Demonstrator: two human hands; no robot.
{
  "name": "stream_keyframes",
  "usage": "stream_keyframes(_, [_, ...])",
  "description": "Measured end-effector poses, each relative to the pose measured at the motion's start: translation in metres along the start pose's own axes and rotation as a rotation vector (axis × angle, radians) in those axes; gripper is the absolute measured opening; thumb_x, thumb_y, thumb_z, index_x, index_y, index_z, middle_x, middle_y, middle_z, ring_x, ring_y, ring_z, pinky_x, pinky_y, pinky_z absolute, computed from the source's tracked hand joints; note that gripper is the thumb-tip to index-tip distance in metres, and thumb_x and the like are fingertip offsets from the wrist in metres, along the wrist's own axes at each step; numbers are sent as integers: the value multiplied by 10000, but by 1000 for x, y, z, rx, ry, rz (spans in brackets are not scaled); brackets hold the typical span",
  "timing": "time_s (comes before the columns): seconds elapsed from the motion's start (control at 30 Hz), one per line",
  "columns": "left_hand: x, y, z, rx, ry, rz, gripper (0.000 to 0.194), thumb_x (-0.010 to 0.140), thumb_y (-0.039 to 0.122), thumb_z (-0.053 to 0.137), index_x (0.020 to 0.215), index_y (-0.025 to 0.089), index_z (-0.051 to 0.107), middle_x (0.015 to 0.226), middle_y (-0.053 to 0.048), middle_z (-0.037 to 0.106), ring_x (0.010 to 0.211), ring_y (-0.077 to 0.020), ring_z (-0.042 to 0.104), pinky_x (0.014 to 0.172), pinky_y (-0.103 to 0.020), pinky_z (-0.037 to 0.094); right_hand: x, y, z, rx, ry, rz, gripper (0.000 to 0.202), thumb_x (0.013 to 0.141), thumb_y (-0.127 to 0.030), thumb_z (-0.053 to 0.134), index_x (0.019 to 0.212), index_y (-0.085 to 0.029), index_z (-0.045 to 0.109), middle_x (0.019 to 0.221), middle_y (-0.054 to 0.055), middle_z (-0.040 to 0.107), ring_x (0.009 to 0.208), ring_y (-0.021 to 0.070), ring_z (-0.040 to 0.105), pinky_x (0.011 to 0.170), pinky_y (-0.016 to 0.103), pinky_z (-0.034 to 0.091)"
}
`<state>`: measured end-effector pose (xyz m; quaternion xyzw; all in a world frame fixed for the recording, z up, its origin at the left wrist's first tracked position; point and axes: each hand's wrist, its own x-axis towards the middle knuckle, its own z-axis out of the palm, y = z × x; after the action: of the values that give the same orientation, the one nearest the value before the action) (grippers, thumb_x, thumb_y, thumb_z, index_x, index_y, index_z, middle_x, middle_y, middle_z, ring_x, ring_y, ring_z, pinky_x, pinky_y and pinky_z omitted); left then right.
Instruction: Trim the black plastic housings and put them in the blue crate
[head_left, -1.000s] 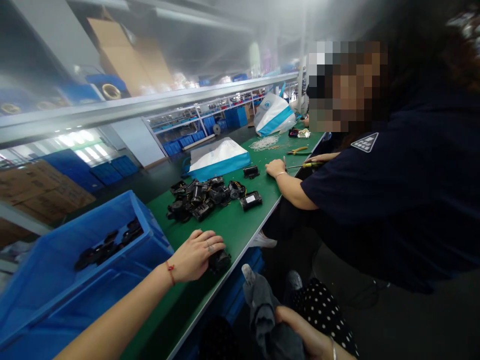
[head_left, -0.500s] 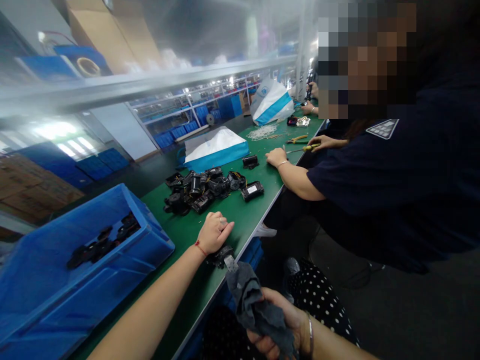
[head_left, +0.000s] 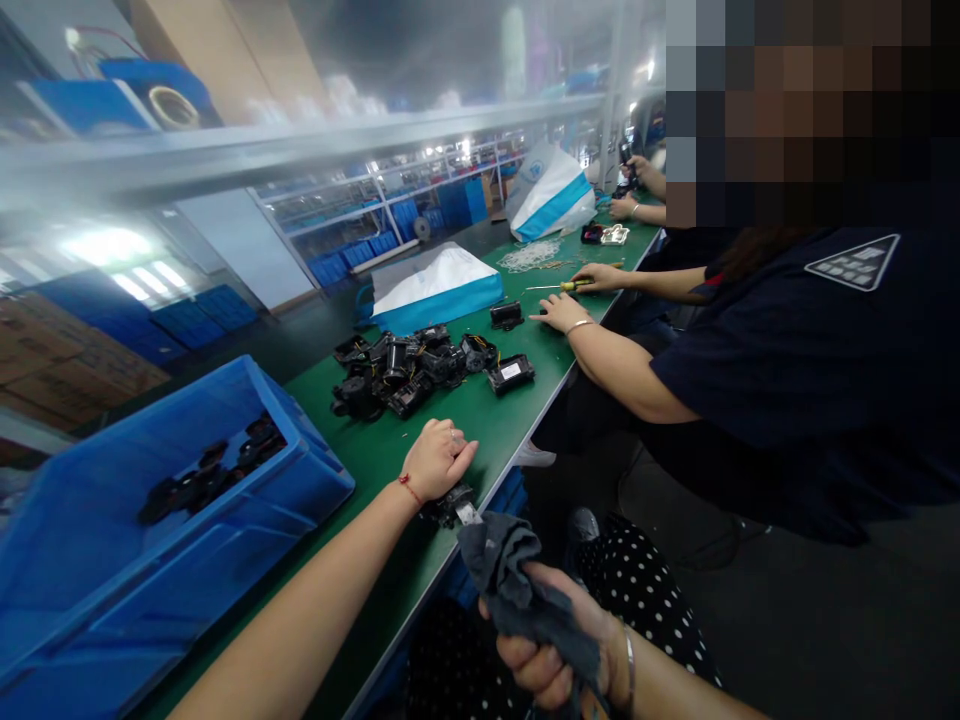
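Observation:
My left hand (head_left: 439, 458) rests on a small black part (head_left: 448, 505) at the near edge of the green bench (head_left: 495, 420), fingers curled over its top. My right hand (head_left: 559, 645) is closed around a dark grey cloth (head_left: 510, 570), held just off the bench edge, with the cloth's tip touching the black part. A pile of similar black parts (head_left: 405, 365) lies further along the bench.
A blue bin (head_left: 112, 560) with black parts stands at my left. A co-worker in a dark shirt (head_left: 810, 370) sits close on my right, hands on the bench near a yellow-handled screwdriver (head_left: 559, 286). White-and-blue bags (head_left: 435, 285) lie beyond the pile.
My right hand has lifted the grey cloth from my lap up to the black part. My left hand shifted slightly on that part. The co-worker's hands moved along the bench.

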<state>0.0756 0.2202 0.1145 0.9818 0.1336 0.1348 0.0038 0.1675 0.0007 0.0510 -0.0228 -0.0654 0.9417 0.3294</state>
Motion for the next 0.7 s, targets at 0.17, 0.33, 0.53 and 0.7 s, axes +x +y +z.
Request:
stream_keyframes(0.17, [2,3,1,-45,-84,-64,496,971,334,314,535,176,492,583,-29,516,603,-147,447,647,-324,310,-1,-11,6,-90,61,115,450,814,-572,460,549,-213,399,423,-71,324,306,66,200,308,181,155])
stream_keyframes(0.33, [5,6,0,-24,-164,-158,482,960,339,328,565,168,546,635,-40,563,636,-150,514,627,-309,323,1,-20,12,-274,537,298,561,900,-505,134,507,-212,407,372,-28,359,253,88,287,275,184,276])
stream_keyframes(0.53, [7,10,-4,37,-247,-226,504,972,345,302,631,162,626,708,-55,622,699,-160,572,665,-308,361,2,-20,31,-511,924,103,285,802,-432,480,698,-177,550,430,17,551,325,139,487,438,297,502])
stream_keyframes(0.7, [9,14,-8,57,-306,-258,525,983,353,273,708,156,674,782,-65,659,771,-173,610,708,-310,390,-1,-23,43,-602,981,-33,160,715,-304,525,664,-161,575,442,-21,541,346,110,479,569,311,545])
